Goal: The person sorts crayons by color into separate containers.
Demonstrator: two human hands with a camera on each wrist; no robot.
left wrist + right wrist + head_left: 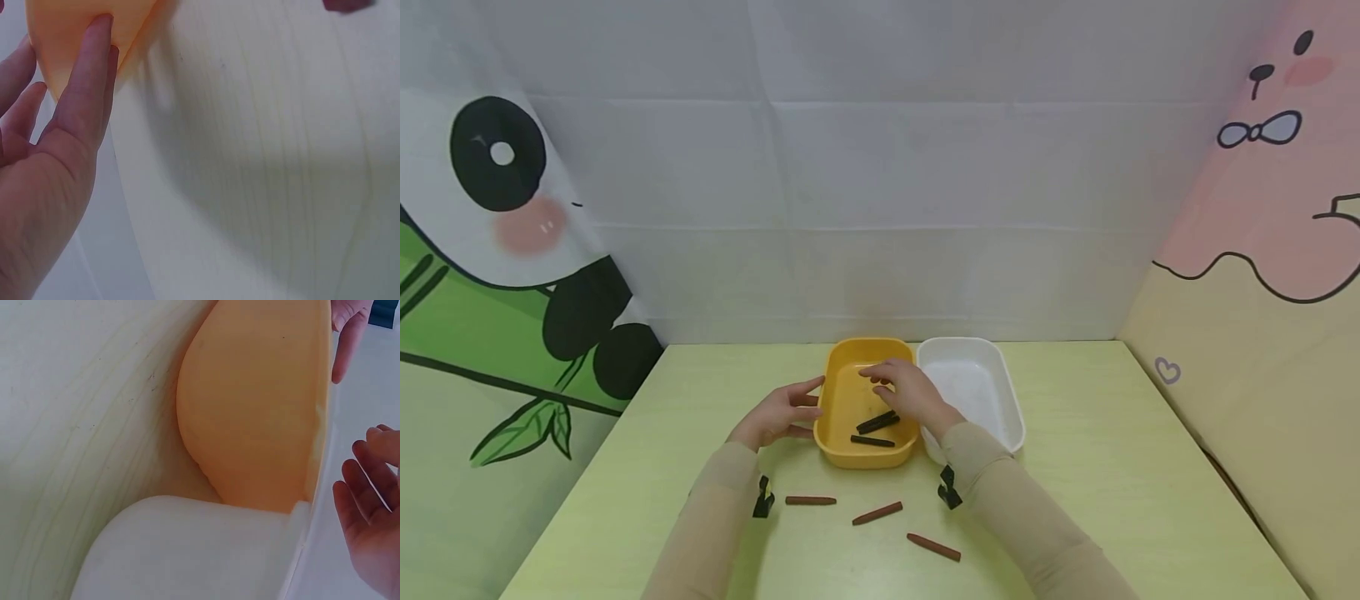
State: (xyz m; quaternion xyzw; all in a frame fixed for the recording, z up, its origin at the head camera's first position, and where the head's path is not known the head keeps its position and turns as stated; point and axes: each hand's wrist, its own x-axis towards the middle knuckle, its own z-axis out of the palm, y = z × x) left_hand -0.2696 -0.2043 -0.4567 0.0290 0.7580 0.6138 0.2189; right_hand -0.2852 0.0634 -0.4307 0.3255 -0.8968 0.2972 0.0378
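Observation:
A yellow tray point(850, 457) stands upright at the far middle of the table, with several black crayons point(872, 441) near its front end. My left hand point(778, 414) rests with extended fingers against the tray's left outer side. In the left wrist view, fingertips of the left hand point(69, 144) lie on the yellow wall. Over the tray, above the black crayons, hovers my right hand point(910, 392), its fingers loosely bent and nothing between them. The right wrist view shows this right hand point(375, 519) higher than the tray's rim.
Right beside the yellow tray sits a white tray point(977, 383), partly covered by the right forearm. Three brown crayons lie apart on the table nearer me: one at left point(810, 501), a middle one point(877, 513) and one at right point(934, 547). A white cloth backdrop point(880, 208) borders the table's far edge.

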